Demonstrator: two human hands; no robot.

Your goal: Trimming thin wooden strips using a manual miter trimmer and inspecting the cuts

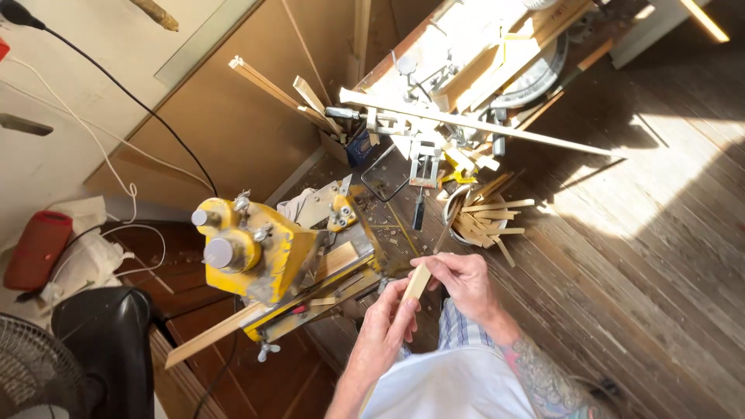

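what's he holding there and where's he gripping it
A short light wooden strip, held by both hands: the right hand pinches its upper end, the left hand grips its lower part.

a wood strip (417, 282) lies between both hands, right of the saw machine (268, 256).

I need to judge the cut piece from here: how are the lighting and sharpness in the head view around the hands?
Head view: hard sunlight from the upper right blows out the bench top and a floor patch; the left hand, right hand and wooden strip are evenly lit and fairly sharp; the fan corner sits in deep shadow; wide-angle lens bends the edges.
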